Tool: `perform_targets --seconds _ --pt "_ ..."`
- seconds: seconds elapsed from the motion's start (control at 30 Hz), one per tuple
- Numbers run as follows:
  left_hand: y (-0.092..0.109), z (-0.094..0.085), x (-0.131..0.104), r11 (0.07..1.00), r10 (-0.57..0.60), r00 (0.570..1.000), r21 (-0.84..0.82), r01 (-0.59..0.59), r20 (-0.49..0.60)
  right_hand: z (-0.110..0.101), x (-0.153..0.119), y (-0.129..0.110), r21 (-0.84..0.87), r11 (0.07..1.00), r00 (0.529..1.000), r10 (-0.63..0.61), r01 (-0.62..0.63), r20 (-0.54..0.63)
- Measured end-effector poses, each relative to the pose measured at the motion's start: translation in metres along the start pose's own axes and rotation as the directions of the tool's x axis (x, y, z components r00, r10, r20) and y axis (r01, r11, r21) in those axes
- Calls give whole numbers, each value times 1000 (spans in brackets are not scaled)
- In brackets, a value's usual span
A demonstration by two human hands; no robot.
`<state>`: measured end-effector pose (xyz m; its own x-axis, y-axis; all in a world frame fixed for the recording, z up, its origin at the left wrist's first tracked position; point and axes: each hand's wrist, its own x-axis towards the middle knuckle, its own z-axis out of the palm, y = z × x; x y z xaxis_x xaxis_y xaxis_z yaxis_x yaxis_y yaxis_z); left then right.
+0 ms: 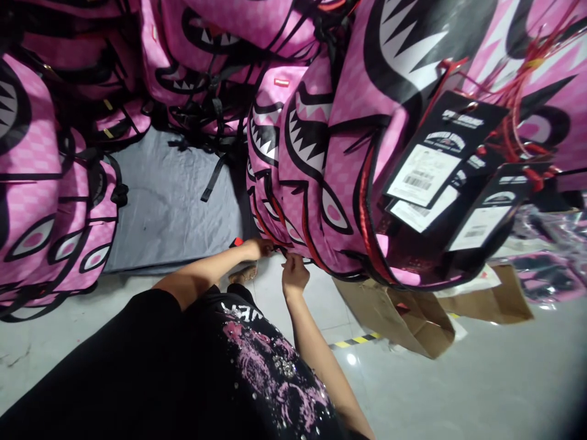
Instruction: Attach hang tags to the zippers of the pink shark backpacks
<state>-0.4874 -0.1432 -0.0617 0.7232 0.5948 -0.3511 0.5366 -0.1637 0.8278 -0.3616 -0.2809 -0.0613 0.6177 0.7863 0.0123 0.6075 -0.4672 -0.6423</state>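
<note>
Both hands are low in the middle of the head view, at the near edge of a row of pink backpacks with black-and-white shark-mouth prints. My left hand has its fingers pinched together, a small dark piece at their tips. A short way to the right, my right hand is also closed, thumb against fingers, beside the lower edge of a backpack. A thin dark piece spans the gap between the hands, too small to name. Black hang tags with white barcode labels and red cords lie over the large backpack at the right.
A grey cloth-covered surface lies between the right-hand row and more pink backpacks at the left. Other backpacks are piled behind. Open cardboard boxes stand on the pale floor, near yellow-and-black tape.
</note>
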Motion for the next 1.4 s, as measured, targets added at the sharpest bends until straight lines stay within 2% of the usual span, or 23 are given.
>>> perform_targets --seconds 0.1,0.2,0.27,0.33,0.4,0.43,0.47,0.5,0.57,0.63,0.73,0.8,0.87,0.93,1.0,1.07,1.13,1.27,1.33,1.4 --pt "-2 -3 -11 1000 -7 996 13 6 93 -1 -1 -4 74 991 993 -116 114 23" --pt "0 -7 -14 996 2 989 -83 11 150 1 8 -11 176 963 974 -218 204 65" --pt "0 -13 -16 982 47 985 -186 -15 169 1 14 -14 246 947 967 -236 207 95" --pt "-4 -17 -21 968 95 965 -250 -32 243 0 19 -13 281 942 967 -225 185 119" --pt "-9 -18 -27 965 100 940 -262 -12 326 0 21 -10 273 949 970 -198 155 138" --pt "-12 -17 -30 966 92 941 -257 -5 327 1 22 -8 263 954 972 -183 140 145" --pt "-15 -14 -33 968 81 957 -252 -8 280 2 22 -7 259 957 973 -172 129 151" --pt "-17 -11 -35 968 66 981 -248 -19 185 3 23 -6 262 957 972 -172 126 159" --pt "-19 -3 -38 967 41 998 -248 -54 -57 6 24 -5 282 948 963 -205 150 176" --pt "-20 5 -40 960 24 972 -266 -88 -233 9 26 -5 304 931 945 -267 202 187" --pt "-21 11 -46 949 5 942 -296 -111 -336 12 27 -4 338 896 910 -366 289 192" --pt "-21 12 -50 954 -51 899 -288 -84 -434 14 27 -3 358 875 890 -412 326 197" --pt "-21 13 -50 968 -46 861 -234 -86 -507 17 26 -2 379 861 876 -436 340 205" --pt "-20 14 -48 980 52 865 -140 -139 -499 20 25 -2 407 861 884 -414 304 217" --pt "-19 16 -43 982 153 888 -37 -188 -434 22 25 -2 415 878 907 -354 238 229" --pt "-18 17 -38 981 188 903 41 -187 -386 21 27 -1 379 900 918 -319 216 235" --pt "-17 19 -33 983 185 908 76 -169 -377 20 29 0 320 906 904 -358 276 235" --pt "-17 17 -30 976 205 894 149 -158 -399 17 32 2 255 861 837 -497 441 231" --pt "-16 14 -32 949 256 882 278 -150 -396 18 32 2 239 851 826 -516 467 225" --pt "-14 9 -37 893 319 875 426 -149 -363 20 31 2 213 864 838 -498 457 223"
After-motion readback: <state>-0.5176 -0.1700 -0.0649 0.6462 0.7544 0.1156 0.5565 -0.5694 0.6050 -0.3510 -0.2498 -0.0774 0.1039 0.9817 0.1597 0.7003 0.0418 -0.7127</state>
